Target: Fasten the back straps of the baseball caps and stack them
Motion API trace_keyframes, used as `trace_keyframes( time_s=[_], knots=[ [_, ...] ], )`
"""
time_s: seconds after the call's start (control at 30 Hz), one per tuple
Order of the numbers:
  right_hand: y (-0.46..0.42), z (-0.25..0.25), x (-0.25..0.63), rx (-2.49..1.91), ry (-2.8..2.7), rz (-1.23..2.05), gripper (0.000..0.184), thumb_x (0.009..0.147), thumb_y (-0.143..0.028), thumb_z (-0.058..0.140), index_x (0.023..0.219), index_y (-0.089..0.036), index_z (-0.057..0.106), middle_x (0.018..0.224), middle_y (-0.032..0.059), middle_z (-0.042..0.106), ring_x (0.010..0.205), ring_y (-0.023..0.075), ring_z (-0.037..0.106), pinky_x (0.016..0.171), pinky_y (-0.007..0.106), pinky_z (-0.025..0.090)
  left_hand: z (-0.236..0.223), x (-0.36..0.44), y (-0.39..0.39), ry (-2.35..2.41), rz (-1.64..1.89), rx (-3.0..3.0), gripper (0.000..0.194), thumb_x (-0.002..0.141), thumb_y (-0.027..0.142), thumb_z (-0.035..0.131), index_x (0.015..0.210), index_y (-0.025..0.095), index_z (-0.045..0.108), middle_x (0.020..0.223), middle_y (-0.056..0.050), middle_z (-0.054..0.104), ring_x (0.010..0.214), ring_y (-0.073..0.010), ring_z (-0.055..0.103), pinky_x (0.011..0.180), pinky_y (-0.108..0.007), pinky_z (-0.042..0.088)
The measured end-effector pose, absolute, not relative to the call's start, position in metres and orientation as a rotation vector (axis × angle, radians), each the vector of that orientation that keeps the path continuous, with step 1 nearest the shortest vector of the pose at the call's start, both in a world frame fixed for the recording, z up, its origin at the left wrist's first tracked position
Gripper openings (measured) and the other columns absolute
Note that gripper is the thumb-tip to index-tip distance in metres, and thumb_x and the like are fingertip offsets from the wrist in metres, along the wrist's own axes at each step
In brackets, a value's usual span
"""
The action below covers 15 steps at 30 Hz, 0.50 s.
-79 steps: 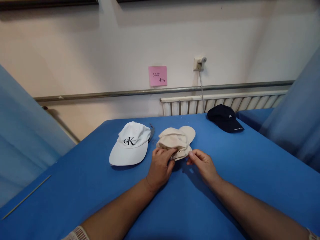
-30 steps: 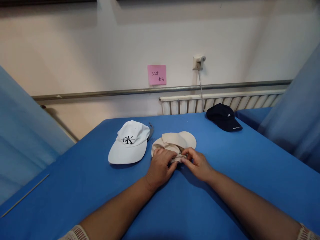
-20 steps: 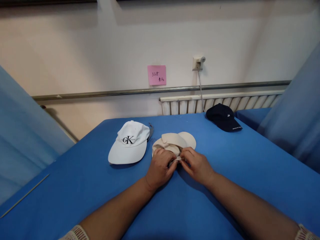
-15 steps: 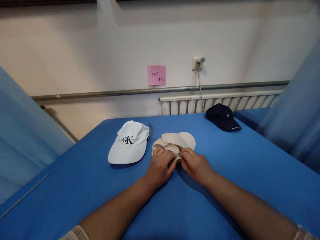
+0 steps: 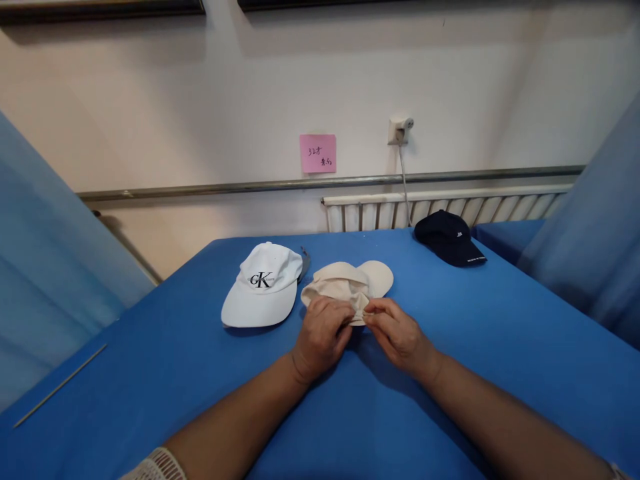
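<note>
A beige cap [image 5: 340,277] rests on the blue-covered table, its brim pointing away to the right and its hollow inside partly showing. My left hand [image 5: 323,333] is closed on the near left part of the cap's rim. Thumb and fingers of my right hand [image 5: 400,333] pinch the rim's near edge, by what seems to be the back strap. The fingertips hide most of the strap. Left of it sits a white cap [image 5: 267,283] with black letters, brim towards me. A dark navy cap [image 5: 445,233] lies at the table's far right corner.
A thin stick [image 5: 60,387] lies on the blue cover [image 5: 200,373] at the left. Something grey [image 5: 303,265] pokes out behind the white cap. Blue curtains [image 5: 45,267] hang on both sides. A metal rail [image 5: 225,189] and a radiator [image 5: 370,215] run along the wall.
My right hand has moved left from the cap's right edge to its near edge, close to my left hand. The cap has turned and shifted slightly. The view has tilted a little.
</note>
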State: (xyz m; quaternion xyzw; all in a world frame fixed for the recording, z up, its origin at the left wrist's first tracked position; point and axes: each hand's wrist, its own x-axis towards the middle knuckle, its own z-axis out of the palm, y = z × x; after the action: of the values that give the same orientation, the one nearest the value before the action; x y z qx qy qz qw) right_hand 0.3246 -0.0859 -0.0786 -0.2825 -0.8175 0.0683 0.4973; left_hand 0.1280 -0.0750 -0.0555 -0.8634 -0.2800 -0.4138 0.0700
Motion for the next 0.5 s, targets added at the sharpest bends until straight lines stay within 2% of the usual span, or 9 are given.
trace_keyframes(
  time_s=[0.07, 0.13, 0.2, 0.3, 0.4, 0.5],
  knots=[
    [-0.085, -0.082, 0.324, -0.786, -1.864, 0.203, 0.015, 0.089, -0.013, 0.05, 0.1, -0.02, 0.056, 0.107, 0.0093, 0.056, 0.089, 0.0161, 0.06, 0.078, 0.029, 0.052, -0.057, 0.129, -0.075, -0.811, -1.263, -2.599, 0.011, 0.083, 0.011, 0.056, 0.091, 0.018, 0.059, 0.092, -0.006, 0.068, 0.085, -0.0171, 0.06, 0.082, -0.036, 0.044],
    [-0.082, -0.085, 0.322, -0.974, -1.699, 0.268, 0.008, 0.084, -0.023, 0.059, 0.091, -0.019, 0.056, 0.099, 0.0076, 0.058, 0.076, 0.0151, 0.059, 0.069, 0.029, 0.051, -0.057, 0.131, -0.074, -0.769, -1.244, -2.597, 0.009, 0.084, 0.011, 0.057, 0.087, 0.019, 0.06, 0.091, -0.005, 0.069, 0.083, -0.0164, 0.06, 0.08, -0.035, 0.043],
    [-0.079, -0.088, 0.32, -1.16, -1.585, 0.412, 0.018, 0.079, -0.034, 0.065, 0.076, -0.019, 0.056, 0.08, 0.0026, 0.058, 0.061, 0.0126, 0.053, 0.059, 0.026, 0.046, -0.057, 0.132, -0.073, -0.742, -1.223, -2.579, 0.009, 0.084, 0.011, 0.057, 0.087, 0.019, 0.06, 0.091, -0.005, 0.069, 0.082, -0.016, 0.06, 0.079, -0.034, 0.043],
    [-0.079, -0.087, 0.315, -1.25, -1.443, 0.889, 0.034, 0.076, -0.048, 0.064, 0.062, -0.019, 0.055, 0.054, -0.003, 0.051, 0.045, 0.0101, 0.044, 0.045, 0.024, 0.037, -0.055, 0.133, -0.071, -0.697, -1.189, -2.551, 0.009, 0.084, 0.01, 0.057, 0.087, 0.018, 0.061, 0.091, -0.006, 0.069, 0.082, -0.0161, 0.059, 0.077, -0.034, 0.043],
    [-0.085, -0.079, 0.31, -1.102, -1.151, 1.383, 0.039, 0.068, -0.055, 0.069, 0.071, -0.017, 0.061, 0.061, 0.0, 0.06, 0.043, 0.0099, 0.049, 0.042, 0.023, 0.036, -0.056, 0.134, -0.071, -0.656, -1.12, -2.564, 0.011, 0.084, 0.01, 0.056, 0.089, 0.018, 0.062, 0.092, -0.005, 0.07, 0.083, -0.0165, 0.058, 0.078, -0.034, 0.043],
    [-0.092, -0.069, 0.31, -1.006, -0.919, 1.562, 0.04, 0.065, -0.052, 0.074, 0.079, -0.016, 0.064, 0.077, 0.004, 0.066, 0.056, 0.0114, 0.059, 0.045, 0.02, 0.038, -0.057, 0.135, -0.072, -0.637, -1.062, -2.576, 0.011, 0.086, 0.011, 0.055, 0.09, 0.018, 0.063, 0.093, -0.004, 0.07, 0.083, -0.0164, 0.058, 0.078, -0.034, 0.043]
  ],
)
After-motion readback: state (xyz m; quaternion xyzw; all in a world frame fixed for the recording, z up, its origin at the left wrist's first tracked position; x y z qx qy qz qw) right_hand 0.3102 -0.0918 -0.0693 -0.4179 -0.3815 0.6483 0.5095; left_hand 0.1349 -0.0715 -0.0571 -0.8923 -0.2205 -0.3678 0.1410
